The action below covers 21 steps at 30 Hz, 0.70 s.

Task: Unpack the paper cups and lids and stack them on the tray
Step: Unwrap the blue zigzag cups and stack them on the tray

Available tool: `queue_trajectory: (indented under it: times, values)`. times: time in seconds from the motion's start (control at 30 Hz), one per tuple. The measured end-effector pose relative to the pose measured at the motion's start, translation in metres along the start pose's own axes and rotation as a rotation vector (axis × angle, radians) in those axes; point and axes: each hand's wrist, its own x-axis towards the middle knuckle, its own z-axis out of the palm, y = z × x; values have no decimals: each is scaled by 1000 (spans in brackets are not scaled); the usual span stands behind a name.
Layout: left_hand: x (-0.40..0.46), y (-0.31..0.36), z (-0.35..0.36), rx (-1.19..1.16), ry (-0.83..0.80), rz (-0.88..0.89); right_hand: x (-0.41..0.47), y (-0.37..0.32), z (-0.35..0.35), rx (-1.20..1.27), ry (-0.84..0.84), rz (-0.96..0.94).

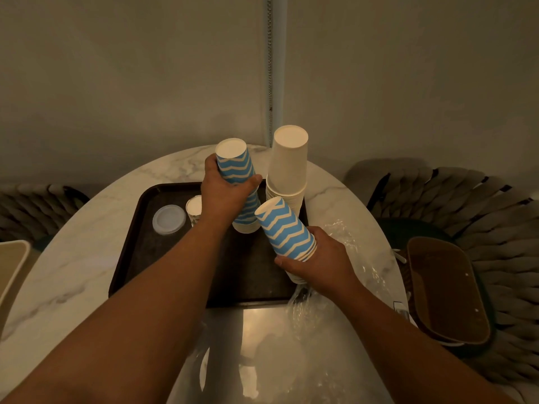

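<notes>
On round white marble table [87, 228] w/ dark brown rectangular tray [140, 258], by plain wall.
We grip one blue-zigzag paper cup stack [236, 164] in left hand [224, 193], upside down on tray; right hand [320, 258] clasps 2nd tilted zigzag stack [285, 228] at tray's right edge. Plain white cup stack [288, 167] at far corner, clear lid [169, 219] left; crumpled plastic wrap [350, 243] crowds right side.

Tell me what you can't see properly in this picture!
Head view only:
- Small cup on the tray: mostly hidden behind the left hand.
- Blue zigzag stack: its middle is covered by that hand.
- Right hand: fingers hidden behind its blue cups.
- Lid: too dim for detail.
</notes>
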Motion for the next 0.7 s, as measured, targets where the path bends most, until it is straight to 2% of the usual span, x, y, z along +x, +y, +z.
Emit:
queue_trajectory:
  times: [0.43, 0.7]
  values:
    - [-21, -44, 11, 195, -94, -131, 2, 13, 2, 139, 14, 41]
    - [-28, -45, 7, 140, -143, -205, 2, 9, -2, 234, -2, 26]
